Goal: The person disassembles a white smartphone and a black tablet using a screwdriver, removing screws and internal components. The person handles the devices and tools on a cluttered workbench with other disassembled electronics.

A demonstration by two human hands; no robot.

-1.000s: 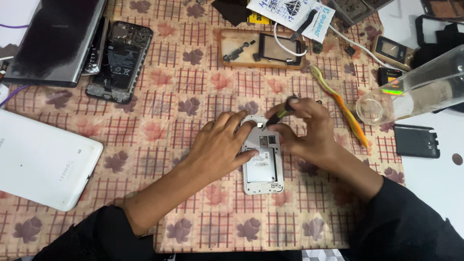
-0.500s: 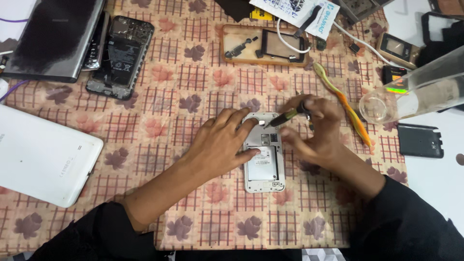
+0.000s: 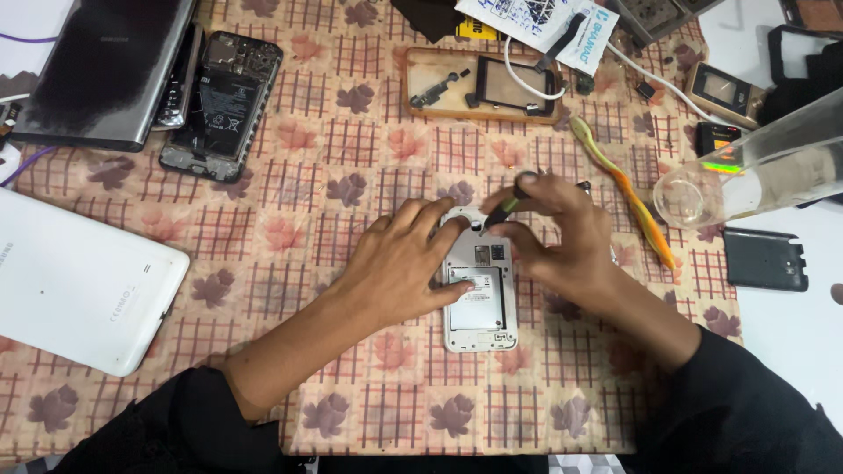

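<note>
- Since half a second ago the right hand (image 3: 562, 241) has drawn its tool back in, so the tip now sits over the top edge of the phone; the left hand has hardly shifted.
- Closest to the person, the white phone (image 3: 479, 303) lies face down on the checked tablecloth (image 3: 351, 175) with its back cover off, directly between the two hands.
- Left hand (image 3: 399, 268) lies flat and spread, fingers open, pressing on the phone's left side and top corner; it grips nothing, only steadies.
- Right hand is curled, thumb and fingers pinched shut around a thin dark screwdriver (image 3: 502, 209) with a green band, tip pointing down at the phone's upper end.
- Just right of the right hand, an orange and yellow toothbrush (image 3: 625, 189) lies slantwise on the cloth.
- Further right, a dark phone cover (image 3: 765, 259) rests flat, and above it a clear plastic bottle (image 3: 755, 171) lies on its side.
- Well left of the left hand sits a white tablet (image 3: 75, 281), face down.
- Beyond the hands, a wooden tray (image 3: 421, 66) holds small parts and a dark screen piece.
- Far up and left of the left hand, an opened black phone (image 3: 221, 105) shows its battery, beside a dark laptop (image 3: 105, 70).
</note>
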